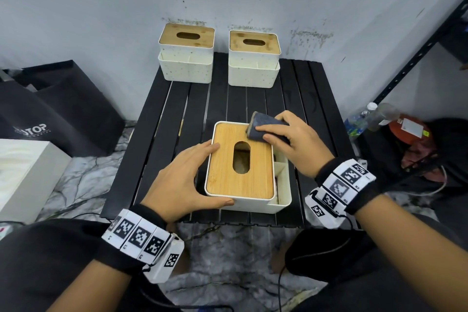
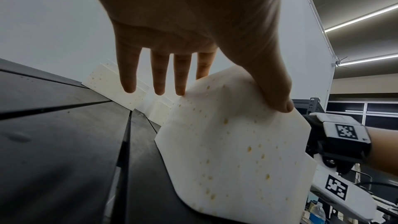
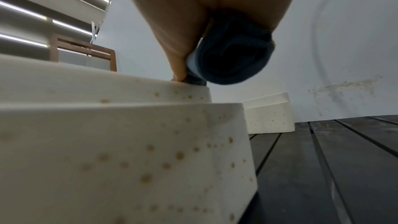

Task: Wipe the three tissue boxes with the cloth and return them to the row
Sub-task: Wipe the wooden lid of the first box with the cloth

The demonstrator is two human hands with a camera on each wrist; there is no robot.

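Observation:
A white speckled tissue box [image 1: 240, 172] with a bamboo lid stands at the near middle of the black slatted table [image 1: 162, 134]. My left hand [image 1: 195, 177] rests against its left side, fingers straight along the lid's edge and thumb on the near wall; the left wrist view shows the hand [image 2: 193, 23] on the box [image 2: 226, 142]. My right hand [image 1: 286, 139] grips a folded dark blue cloth [image 1: 264, 121] and presses it on the lid's far right corner. The right wrist view shows the cloth [image 3: 232, 54] above the box [image 3: 129, 142]. Two matching boxes [image 1: 187, 56] [image 1: 254, 58] stand side by side at the back.
A white wall rises right behind the table. On the floor to the left lie a black bag [image 1: 50, 114] and a white box [image 1: 25, 172]. Plastic bottles [image 1: 359, 121] and a black metal rack [image 1: 417, 53] are on the right.

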